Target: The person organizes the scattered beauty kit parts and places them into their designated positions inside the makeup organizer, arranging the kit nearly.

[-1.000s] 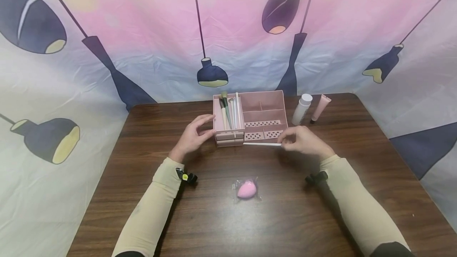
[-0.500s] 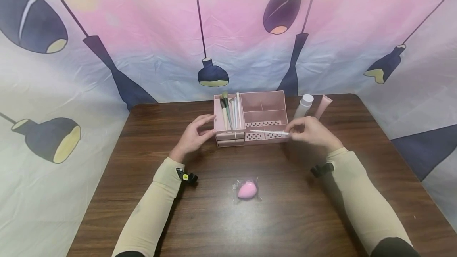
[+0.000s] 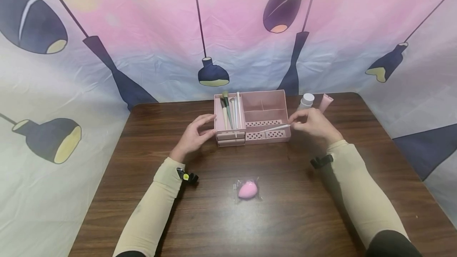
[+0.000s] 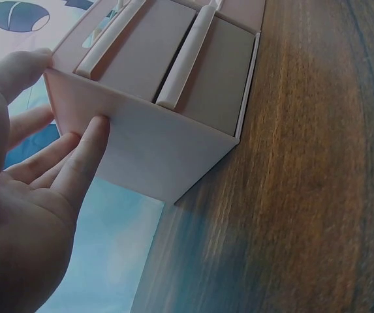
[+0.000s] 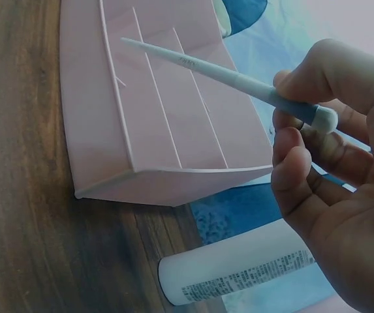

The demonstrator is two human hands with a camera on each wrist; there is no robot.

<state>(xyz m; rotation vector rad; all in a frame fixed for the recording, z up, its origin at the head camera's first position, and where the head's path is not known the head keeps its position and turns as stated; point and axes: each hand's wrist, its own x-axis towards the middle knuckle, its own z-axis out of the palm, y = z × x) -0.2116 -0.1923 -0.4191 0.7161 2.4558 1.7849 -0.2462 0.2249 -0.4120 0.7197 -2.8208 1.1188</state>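
Observation:
Between thumb and fingertips my right hand (image 3: 315, 124) pinches a slim makeup brush (image 5: 239, 81) with a white handle. Its short pale bristle head pokes out beside the thumb, while the thin handle end points left across the right-hand compartments of a pink makeup organizer (image 3: 264, 100). On the organizer's left side my left hand (image 3: 194, 134) rests with fingers extended; the left wrist view shows fingertips at the side wall (image 4: 147, 143) and the thumb at its front edge. Several other makeup brushes (image 3: 229, 110) lean in the organizer's left compartment, above two small drawers (image 3: 230, 139).
Behind my right hand stand a white bottle (image 5: 239, 261), partly hidden in the head view, and a pink tube (image 3: 325, 103). A pink makeup sponge (image 3: 248, 189) in clear wrapping lies on the wooden table (image 3: 214, 225) nearer to me. A printed cloth hangs behind.
My right hand has lifted the brush from the organizer's front edge and carried it back and slightly right, over the right compartments; its handle now tilts. The left hand stays put.

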